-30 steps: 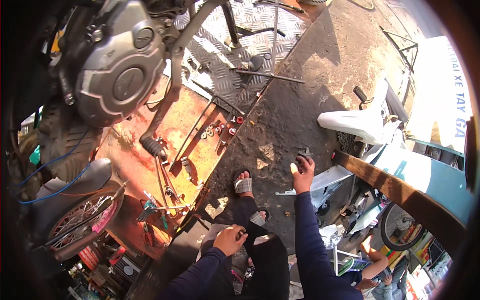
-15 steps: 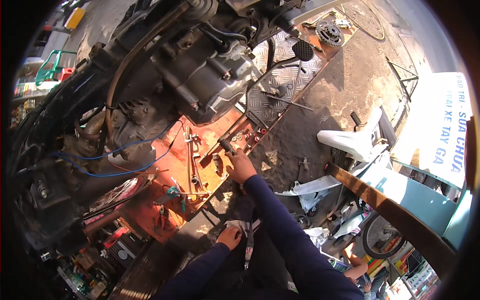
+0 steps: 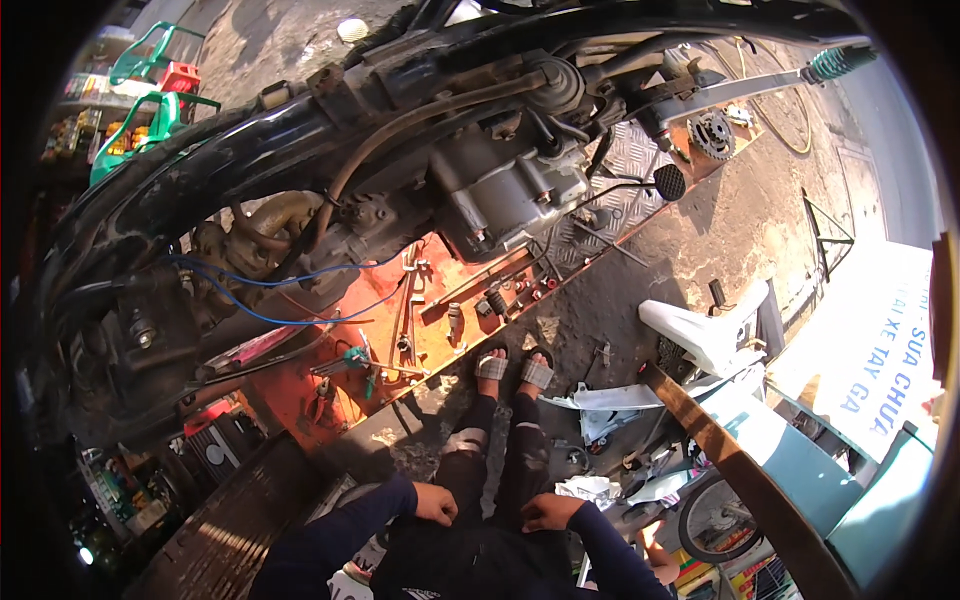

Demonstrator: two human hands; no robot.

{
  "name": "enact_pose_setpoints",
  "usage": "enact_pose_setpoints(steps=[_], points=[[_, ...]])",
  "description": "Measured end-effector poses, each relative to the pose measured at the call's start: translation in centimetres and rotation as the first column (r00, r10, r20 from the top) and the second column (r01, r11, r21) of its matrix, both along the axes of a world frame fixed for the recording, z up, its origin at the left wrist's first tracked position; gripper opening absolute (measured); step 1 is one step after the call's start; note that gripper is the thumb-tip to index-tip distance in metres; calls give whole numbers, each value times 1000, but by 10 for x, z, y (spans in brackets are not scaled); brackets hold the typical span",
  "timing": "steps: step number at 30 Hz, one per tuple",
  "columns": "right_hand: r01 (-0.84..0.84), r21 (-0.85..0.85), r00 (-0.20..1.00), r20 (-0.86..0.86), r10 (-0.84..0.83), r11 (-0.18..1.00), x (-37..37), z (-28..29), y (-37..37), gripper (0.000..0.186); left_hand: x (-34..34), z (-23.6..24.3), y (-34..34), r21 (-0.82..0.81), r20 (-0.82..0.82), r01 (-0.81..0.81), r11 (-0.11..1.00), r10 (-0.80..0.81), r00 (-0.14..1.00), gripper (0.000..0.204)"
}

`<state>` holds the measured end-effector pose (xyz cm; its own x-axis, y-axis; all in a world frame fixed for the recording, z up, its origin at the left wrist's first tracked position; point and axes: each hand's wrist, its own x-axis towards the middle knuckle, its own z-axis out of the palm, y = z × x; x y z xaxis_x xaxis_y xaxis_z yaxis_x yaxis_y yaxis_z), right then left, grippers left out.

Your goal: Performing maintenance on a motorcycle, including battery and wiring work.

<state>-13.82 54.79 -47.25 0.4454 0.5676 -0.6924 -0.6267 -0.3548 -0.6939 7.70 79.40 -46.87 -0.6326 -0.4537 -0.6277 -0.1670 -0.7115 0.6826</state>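
My left hand (image 3: 436, 504) rests on my left thigh with its fingers loosely bent, and nothing shows in it. On the other thigh lies my right hand (image 3: 551, 512), fingers slack and likewise without a visible object. Beyond my sandalled feet is a motorcycle engine (image 3: 510, 190) in a black frame (image 3: 300, 140), above an orange work platform (image 3: 385, 300). A black ribbed foot peg (image 3: 497, 302) sits near the platform's edge. Around it are small metal parts (image 3: 455, 318), long rods (image 3: 405, 310) and a teal-handled tool (image 3: 355, 358). Blue wires (image 3: 300, 275) hang below the frame.
A toothed sprocket (image 3: 711, 134) lies at the platform's far right end. White fairing pieces (image 3: 700, 330) are on the ground to the right, beside a brown wooden beam (image 3: 730, 450) and a printed white board (image 3: 860, 350). Green chairs (image 3: 150, 130) stand at far left.
My right hand has left the ribbed foot peg and drawn back to my thigh. My left hand has moved back down too. The view has shifted, showing more of the motorcycle frame.
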Motion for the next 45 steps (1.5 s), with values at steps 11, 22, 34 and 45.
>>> enact_pose_setpoints(steps=[11, 22, 34, 45], points=[[689, -137, 691, 419, -589, 711, 154, 71, -55, 21, 98, 150, -109, -818, 208, -575, 5, 935, -289, 23], [761, 165, 151, 895, -420, 627, 378, 197, -36, 39, 171, 206, -176, -582, -320, -463, -668, 712, -624, 56], [829, 436, 92, 512, -854, 350, 380, 207, -74, 15, 197, 218, -175, -591, -452, -523, -614, 789, -416, 53], [620, -167, 88, 986, 143, 767, 442, 269, -148, 14, 227, 210, -212, -66, -606, -428, -901, 377, -700, 25]])
